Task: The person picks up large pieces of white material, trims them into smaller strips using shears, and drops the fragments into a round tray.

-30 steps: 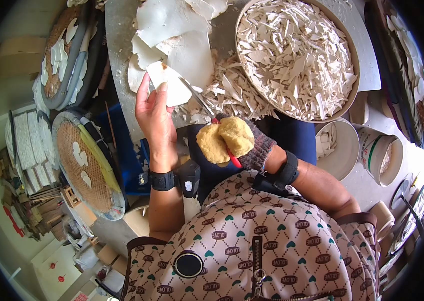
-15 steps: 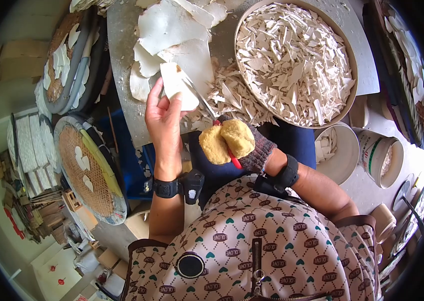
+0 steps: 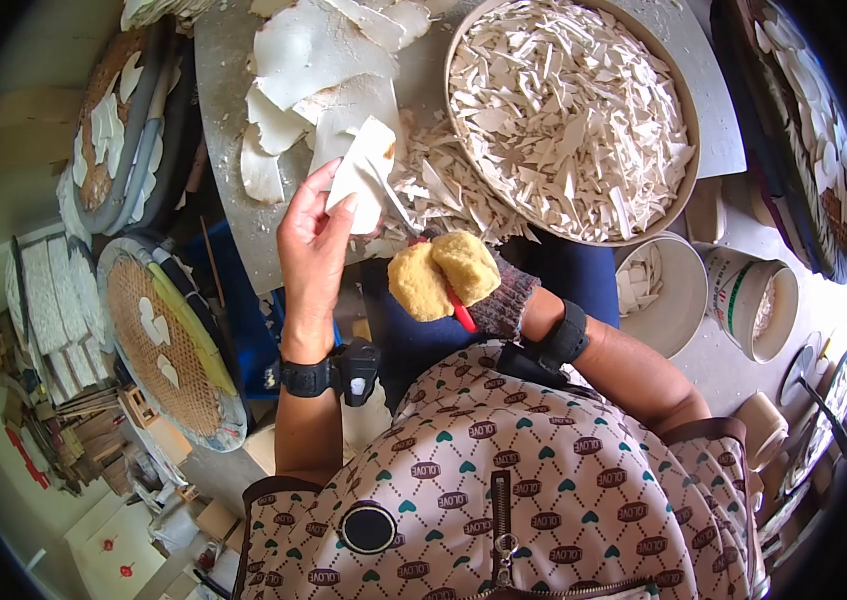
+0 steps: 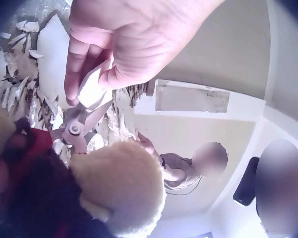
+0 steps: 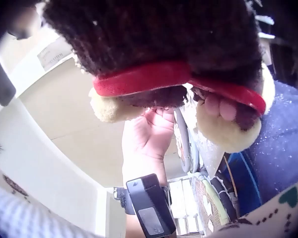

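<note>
The left hand (image 3: 313, 250) pinches a thin white piece (image 3: 356, 192) with a brown spot between thumb and fingers. In the left wrist view, the left hand (image 4: 134, 42) holds this piece (image 4: 92, 91) at the scissors (image 4: 74, 130). The right hand (image 3: 505, 300), in a dark knitted glove, grips red-handled scissors (image 3: 395, 198), whose blades meet the piece's right side. Yellow padding (image 3: 419, 284) wraps the handles. In the right wrist view, bare fingertips (image 5: 220, 109) show beside the red handles (image 5: 144, 79); the glove (image 5: 159, 37) hides most of the hand.
Large white sheets (image 3: 318, 50) and loose scraps (image 3: 443, 185) lie on the grey table (image 3: 223, 120). A round tray (image 3: 693, 150) full of shards stands at the right. Buckets (image 3: 678, 310) stand below it, and woven trays (image 3: 168, 340) at the left. Another person (image 4: 181, 171) appears beyond.
The left hand has moved right relative to the table, and the white piece has turned and shifted along the blades. The right hand keeps its grip on the scissors. The head view has shifted slightly.
</note>
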Action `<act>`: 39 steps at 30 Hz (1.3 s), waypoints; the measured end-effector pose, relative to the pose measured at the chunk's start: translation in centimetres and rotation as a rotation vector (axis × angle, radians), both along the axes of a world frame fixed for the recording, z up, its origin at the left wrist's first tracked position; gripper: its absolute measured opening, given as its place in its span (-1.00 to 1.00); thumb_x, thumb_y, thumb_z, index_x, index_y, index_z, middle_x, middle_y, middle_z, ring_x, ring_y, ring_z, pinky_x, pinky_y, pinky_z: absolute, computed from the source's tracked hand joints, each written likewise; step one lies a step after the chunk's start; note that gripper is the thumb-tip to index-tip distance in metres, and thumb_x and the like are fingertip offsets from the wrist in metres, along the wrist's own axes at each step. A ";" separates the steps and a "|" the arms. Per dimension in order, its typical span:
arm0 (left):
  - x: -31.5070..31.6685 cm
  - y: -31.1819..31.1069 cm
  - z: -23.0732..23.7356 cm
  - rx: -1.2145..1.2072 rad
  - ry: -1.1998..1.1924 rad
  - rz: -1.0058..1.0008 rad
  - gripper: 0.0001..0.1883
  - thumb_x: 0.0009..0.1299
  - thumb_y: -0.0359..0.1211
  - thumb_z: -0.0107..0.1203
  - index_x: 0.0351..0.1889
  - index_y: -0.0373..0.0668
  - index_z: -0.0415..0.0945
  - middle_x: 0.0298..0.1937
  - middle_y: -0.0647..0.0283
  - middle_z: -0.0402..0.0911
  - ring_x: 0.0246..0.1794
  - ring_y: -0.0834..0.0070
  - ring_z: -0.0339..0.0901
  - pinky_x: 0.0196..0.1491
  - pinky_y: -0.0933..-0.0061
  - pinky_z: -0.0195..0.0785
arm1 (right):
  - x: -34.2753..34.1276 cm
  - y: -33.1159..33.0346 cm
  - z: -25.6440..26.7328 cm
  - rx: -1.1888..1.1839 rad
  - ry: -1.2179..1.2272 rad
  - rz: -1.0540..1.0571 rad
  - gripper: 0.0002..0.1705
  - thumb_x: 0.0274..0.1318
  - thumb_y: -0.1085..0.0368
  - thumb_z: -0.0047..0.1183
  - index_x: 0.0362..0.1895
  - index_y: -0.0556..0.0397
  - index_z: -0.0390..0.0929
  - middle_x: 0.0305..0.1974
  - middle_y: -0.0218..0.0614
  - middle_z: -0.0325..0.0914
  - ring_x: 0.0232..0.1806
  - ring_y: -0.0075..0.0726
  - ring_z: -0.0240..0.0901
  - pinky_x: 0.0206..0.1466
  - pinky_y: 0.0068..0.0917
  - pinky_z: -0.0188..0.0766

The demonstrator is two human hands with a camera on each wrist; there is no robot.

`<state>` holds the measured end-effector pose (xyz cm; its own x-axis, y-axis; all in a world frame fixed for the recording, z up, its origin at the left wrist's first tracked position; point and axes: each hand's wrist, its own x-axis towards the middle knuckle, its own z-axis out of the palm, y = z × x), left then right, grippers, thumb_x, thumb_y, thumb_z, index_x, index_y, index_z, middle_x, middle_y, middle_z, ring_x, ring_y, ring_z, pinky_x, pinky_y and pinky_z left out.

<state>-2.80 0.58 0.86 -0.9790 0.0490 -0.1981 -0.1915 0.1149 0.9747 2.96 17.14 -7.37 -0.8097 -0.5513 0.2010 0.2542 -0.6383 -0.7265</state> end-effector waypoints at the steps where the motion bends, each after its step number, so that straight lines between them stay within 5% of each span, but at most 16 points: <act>1: 0.1 0.1 -0.1 0.030 -0.013 0.060 -0.62 0.32 -0.49 -0.01 0.09 -0.35 0.26 -0.21 0.10 0.56 -0.33 0.49 0.55 -0.30 0.55 0.46 | 0.0 0.1 0.1 0.225 0.162 -0.096 -0.68 0.12 0.40 -0.08 -0.01 0.14 0.36 -0.04 -0.20 0.44 0.03 -0.28 0.37 0.12 -0.40 0.29; 5: 0.6 0.2 -1.2 0.113 -0.035 0.215 -0.68 0.31 -0.50 0.00 0.03 -0.36 0.32 -0.25 0.10 0.58 -0.41 0.48 0.57 -0.34 0.56 0.48 | 0.0 -0.3 0.6 0.380 0.295 -0.208 -0.65 -0.03 0.36 0.05 -0.09 0.12 0.39 -0.12 -0.18 0.47 -0.08 -0.15 0.42 0.02 -0.33 0.35; 9: 0.6 0.5 -1.6 0.148 -0.103 0.242 -0.70 0.31 -0.51 -0.02 0.00 -0.37 0.34 -0.26 0.08 0.58 -0.44 0.44 0.58 -0.35 0.56 0.48 | 0.2 0.7 0.4 0.502 0.410 -0.100 -0.62 0.16 0.37 -0.03 0.06 0.14 0.29 0.01 -0.28 0.41 0.04 -0.41 0.38 0.16 -0.46 0.31; 13: 0.6 0.5 -2.0 0.143 -0.127 0.226 -0.69 0.31 -0.50 -0.03 0.02 -0.38 0.31 -0.27 0.06 0.57 -0.44 0.42 0.58 -0.36 0.54 0.48 | 0.6 1.0 1.0 0.498 0.217 -0.028 -0.63 0.13 0.38 0.01 0.04 0.14 0.32 -0.01 -0.29 0.43 0.01 -0.41 0.41 0.13 -0.47 0.33; 20: 0.4 -0.2 -0.6 0.069 -0.144 0.026 -0.78 0.35 -0.45 -0.09 -0.07 -0.33 0.29 -0.35 0.13 0.55 -0.52 0.51 0.53 -0.47 0.60 0.39 | 0.7 0.3 0.8 0.345 0.192 -0.106 -0.61 0.12 0.37 0.02 0.05 0.13 0.32 0.00 -0.27 0.42 -0.01 -0.40 0.41 0.12 -0.47 0.34; 24: 0.8 -2.6 0.1 -0.020 -0.190 -0.059 -0.80 0.35 -0.45 -0.11 -0.09 -0.30 0.30 -0.36 0.15 0.54 -0.56 0.54 0.50 -0.50 0.60 0.36 | -0.2 0.7 0.1 0.443 0.163 0.190 -0.61 0.03 0.36 0.10 -0.02 0.13 0.37 -0.08 -0.28 0.47 -0.09 -0.43 0.44 0.05 -0.48 0.37; 25: 1.2 -4.1 0.6 -0.039 -0.205 -0.078 -0.79 0.34 -0.46 -0.11 -0.08 -0.29 0.30 -0.36 0.15 0.54 -0.57 0.54 0.50 -0.51 0.60 0.36 | 0.7 0.8 0.4 0.474 0.170 0.037 -0.58 -0.07 0.33 0.17 -0.07 0.14 0.40 -0.17 -0.27 0.50 -0.16 -0.40 0.46 -0.02 -0.47 0.38; 26: 1.5 -5.7 1.6 -0.195 -0.220 0.021 -0.78 0.32 -0.47 -0.09 -0.08 -0.28 0.32 -0.34 0.16 0.53 -0.52 0.50 0.51 -0.46 0.57 0.38 | 1.6 0.9 0.8 0.513 0.176 -0.118 -0.55 -0.17 0.29 0.23 -0.12 0.14 0.42 -0.25 -0.26 0.53 -0.24 -0.36 0.48 -0.09 -0.45 0.40; 29: 2.6 -19.1 0.1 -0.876 0.045 0.065 -0.69 0.23 -0.49 0.01 -0.04 -0.28 0.35 -0.26 0.12 0.53 -0.26 0.30 0.52 -0.17 0.41 0.40 | 0.9 1.8 2.1 0.631 0.190 0.069 -0.53 -0.22 0.24 0.24 -0.15 0.14 0.43 -0.33 -0.23 0.53 -0.27 -0.28 0.49 -0.14 -0.42 0.40; 31: 2.7 -19.9 1.7 -1.386 0.209 0.140 -0.61 0.17 -0.48 0.08 -0.01 -0.29 0.37 -0.16 0.07 0.53 -0.05 0.20 0.43 0.07 0.32 0.25 | 1.6 1.7 1.7 0.515 0.273 0.063 -0.56 -0.19 0.24 0.21 -0.14 0.09 0.45 -0.31 -0.18 0.53 -0.26 -0.18 0.48 -0.13 -0.43 0.39; 33: 0.6 -14.8 2.4 -1.021 0.256 0.065 -0.65 0.15 -0.44 0.16 -0.09 -0.30 0.46 -0.09 0.04 0.53 -0.01 0.30 0.43 0.08 0.35 0.23 | 2.1 1.4 1.7 0.521 0.370 0.108 -0.58 -0.09 0.22 0.20 -0.10 0.05 0.48 -0.24 -0.20 0.54 -0.20 -0.24 0.48 -0.05 -0.46 0.38; 35: -1.4 -8.4 1.7 -0.576 0.066 -0.010 -0.80 0.24 -0.44 0.11 -0.20 -0.32 0.52 -0.31 0.28 0.59 -0.29 0.63 0.48 -0.17 0.63 0.32 | 2.4 1.4 4.0 0.600 0.438 0.182 -0.56 -0.09 0.22 0.17 -0.07 0.07 0.46 -0.19 -0.13 0.52 -0.14 -0.15 0.46 -0.02 -0.41 0.37; 37: -3.8 -3.9 -1.3 -0.496 0.021 -0.119 -0.86 0.25 -0.41 0.10 -0.32 -0.30 0.52 -0.44 0.33 0.56 -0.41 0.67 0.44 -0.28 0.66 0.30 | 1.5 2.1 7.4 0.678 0.394 0.348 -0.56 -0.08 0.23 0.14 -0.05 0.08 0.45 -0.14 -0.08 0.50 -0.08 -0.11 0.43 0.00 -0.38 0.35; 39: -5.3 0.0 -3.0 -0.704 0.024 -0.222 -0.70 0.21 -0.20 0.15 -0.31 -0.28 0.47 -0.40 0.21 0.57 -0.40 0.44 0.50 -0.28 0.47 0.36 | 3.2 2.1 5.6 0.495 0.378 0.182 -0.60 -0.06 0.24 0.09 -0.08 0.11 0.45 -0.19 -0.04 0.49 -0.13 -0.03 0.43 -0.08 -0.33 0.37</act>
